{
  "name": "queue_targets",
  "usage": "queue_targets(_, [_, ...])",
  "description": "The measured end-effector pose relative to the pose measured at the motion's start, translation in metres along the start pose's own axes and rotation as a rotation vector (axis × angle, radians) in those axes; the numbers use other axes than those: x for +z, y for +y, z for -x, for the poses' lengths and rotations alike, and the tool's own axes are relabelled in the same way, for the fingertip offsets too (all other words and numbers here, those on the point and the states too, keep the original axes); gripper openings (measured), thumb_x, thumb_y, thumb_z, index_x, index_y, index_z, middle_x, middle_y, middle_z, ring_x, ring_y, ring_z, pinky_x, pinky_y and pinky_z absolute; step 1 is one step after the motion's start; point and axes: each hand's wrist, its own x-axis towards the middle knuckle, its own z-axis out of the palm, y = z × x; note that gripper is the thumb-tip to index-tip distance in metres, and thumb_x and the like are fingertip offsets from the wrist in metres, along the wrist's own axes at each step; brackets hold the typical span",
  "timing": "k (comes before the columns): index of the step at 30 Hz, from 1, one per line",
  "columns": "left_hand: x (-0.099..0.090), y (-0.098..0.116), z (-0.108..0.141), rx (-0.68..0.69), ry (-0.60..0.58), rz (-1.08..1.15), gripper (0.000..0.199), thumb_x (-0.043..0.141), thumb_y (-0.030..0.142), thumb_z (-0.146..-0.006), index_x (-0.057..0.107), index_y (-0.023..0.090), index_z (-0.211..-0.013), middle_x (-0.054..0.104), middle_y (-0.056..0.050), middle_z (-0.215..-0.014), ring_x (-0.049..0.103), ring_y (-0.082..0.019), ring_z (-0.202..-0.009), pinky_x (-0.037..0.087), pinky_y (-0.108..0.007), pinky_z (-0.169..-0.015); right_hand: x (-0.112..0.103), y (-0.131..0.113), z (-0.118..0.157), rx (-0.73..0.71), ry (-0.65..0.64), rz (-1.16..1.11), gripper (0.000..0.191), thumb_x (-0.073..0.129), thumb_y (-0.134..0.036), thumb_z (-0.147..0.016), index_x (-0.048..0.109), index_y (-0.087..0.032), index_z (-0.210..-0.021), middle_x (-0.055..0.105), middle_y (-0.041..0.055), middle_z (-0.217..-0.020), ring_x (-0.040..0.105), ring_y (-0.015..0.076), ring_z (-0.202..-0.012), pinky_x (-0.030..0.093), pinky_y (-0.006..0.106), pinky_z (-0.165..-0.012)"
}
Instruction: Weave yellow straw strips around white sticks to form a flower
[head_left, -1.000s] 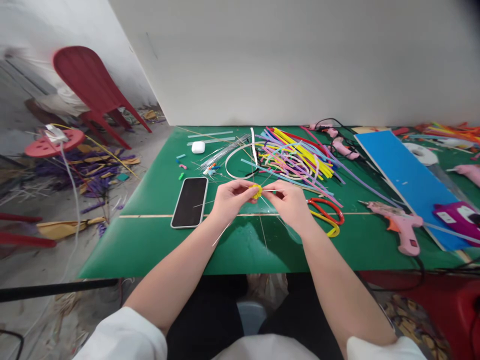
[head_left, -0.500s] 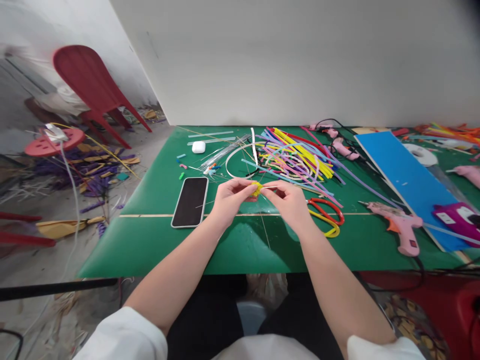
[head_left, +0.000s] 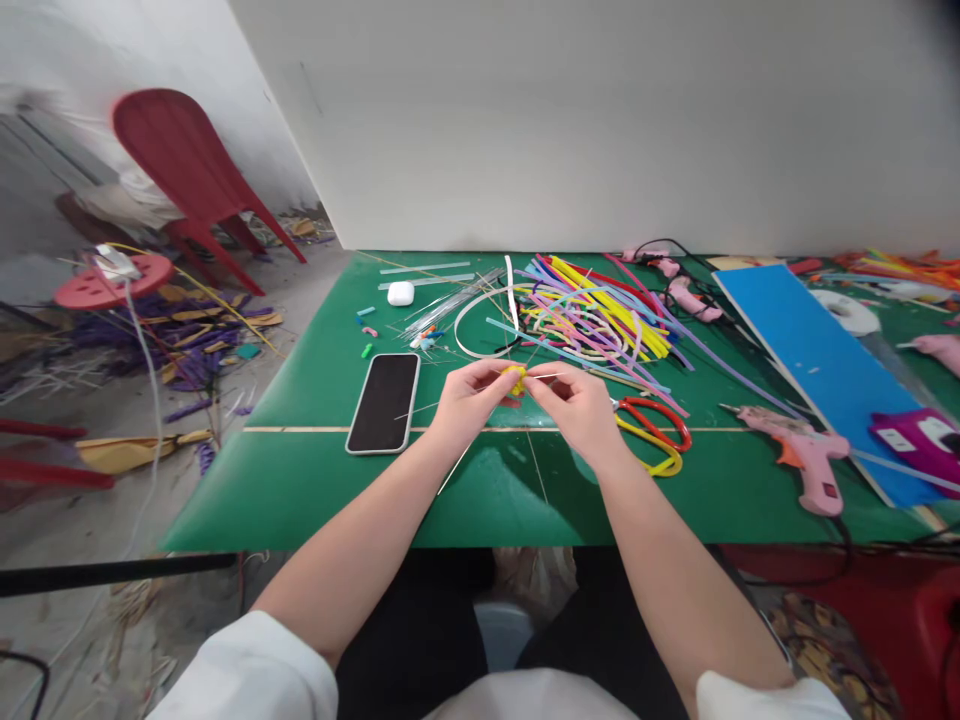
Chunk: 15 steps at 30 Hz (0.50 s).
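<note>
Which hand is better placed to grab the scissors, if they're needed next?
Probably the right hand: the scissors, with red and yellow handles, lie beside its wrist. The left hand is farther away and pinches the yellow piece. The right, also busy there, would likely need to let go first.

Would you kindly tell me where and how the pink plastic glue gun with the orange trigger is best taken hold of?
I'd grip the glue gun by its handle, coming from the front edge of the green table: it seems to lie on its side, handle toward that edge, thin nozzle pointing left.
</note>
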Motion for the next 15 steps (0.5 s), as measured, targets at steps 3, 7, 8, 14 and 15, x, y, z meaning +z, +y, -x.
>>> queue_targets(3, [0.0, -0.0017, 0.0003, 0.03, 0.026, -0.037, 0.023, 0.069, 0.034, -0.067, 0.068, 0.014, -0.078, 0.068, -0.003, -0.072, 0.062, -0.012, -0.064, 0.053, -0.023, -0.056, 0.0008, 0.0005, -0.0002, 0.007, -0.016, -0.009, 0.019, 0.056, -0.037, -0.076, 0.066, -0.021, -0.081, 0.067, 0.0029, -0.079, 0.056, 0.0137, -0.06, 0.042, 0.025, -0.053])
queue_targets(7, [0.0004, -0.0022, 0.0015, 0.038, 0.043, -0.048, 0.021, 0.068, 0.033, -0.067, 0.069, 0.014, -0.075, 0.067, -0.003, -0.071, 0.061, -0.013, -0.063, 0.052, -0.022, -0.053, 0.0006, 0.0013, -0.001, 0.012, -0.034, -0.043, 0.018, 0.057, -0.036, -0.076, 0.065, -0.02, -0.079, 0.067, 0.003, -0.079, 0.057, 0.0144, -0.062, 0.044, 0.026, -0.056])
queue_targets(8, [0.0006, -0.002, 0.0018, 0.038, 0.045, -0.054, 0.021, 0.068, 0.033, -0.067, 0.069, 0.014, -0.075, 0.067, -0.003, -0.071, 0.061, -0.013, -0.064, 0.052, -0.022, -0.053, 0.0002, 0.0013, -0.0013, 0.015, -0.035, -0.051, 0.018, 0.057, -0.036, -0.076, 0.065, -0.02, -0.079, 0.067, 0.003, -0.079, 0.058, 0.0145, -0.063, 0.044, 0.026, -0.056])
queue_targets(14, [0.001, -0.0006, 0.0027, 0.054, 0.047, -0.104, 0.031, 0.065, 0.036, -0.07, 0.066, 0.015, -0.093, 0.068, -0.005, -0.08, 0.061, -0.013, -0.068, 0.053, -0.023, -0.054, -0.0026, 0.0009, -0.0025, 0.043, -0.032, -0.077, 0.018, 0.057, -0.036, -0.076, 0.065, -0.02, -0.079, 0.067, 0.0034, -0.079, 0.059, 0.0153, -0.063, 0.046, 0.027, -0.058])
queue_targets(15, [0.0008, -0.001, 0.0025, 0.062, 0.053, -0.099, 0.03, 0.065, 0.036, -0.071, 0.065, 0.015, -0.092, 0.067, -0.004, -0.078, 0.06, -0.013, -0.067, 0.054, -0.023, -0.054, -0.0026, 0.0011, -0.0025, 0.044, -0.03, -0.076, 0.018, 0.057, -0.036, -0.076, 0.065, -0.02, -0.079, 0.067, 0.0033, -0.079, 0.059, 0.0154, -0.063, 0.046, 0.028, -0.058])
